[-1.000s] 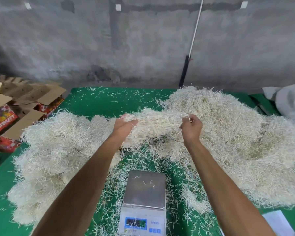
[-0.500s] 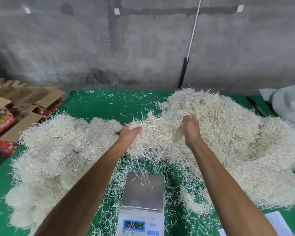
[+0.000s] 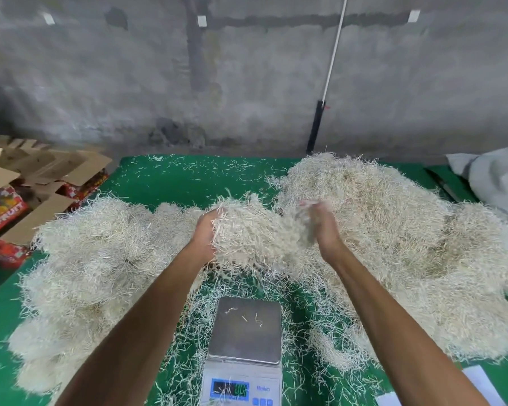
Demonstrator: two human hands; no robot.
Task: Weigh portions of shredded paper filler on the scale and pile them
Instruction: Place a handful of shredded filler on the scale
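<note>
I am cupping a loose clump of shredded paper filler (image 3: pixel 252 232) between my left hand (image 3: pixel 206 235) and right hand (image 3: pixel 320 230), fingers curled into its sides, above the scale (image 3: pixel 247 332), judging it light, springy, shedding strands unless scooped from underneath.

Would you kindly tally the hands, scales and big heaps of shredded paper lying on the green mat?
Hands: 2, left hand and right hand
Scales: 1, scale
Heaps: 2, left heap, right heap
Total: 5
</note>
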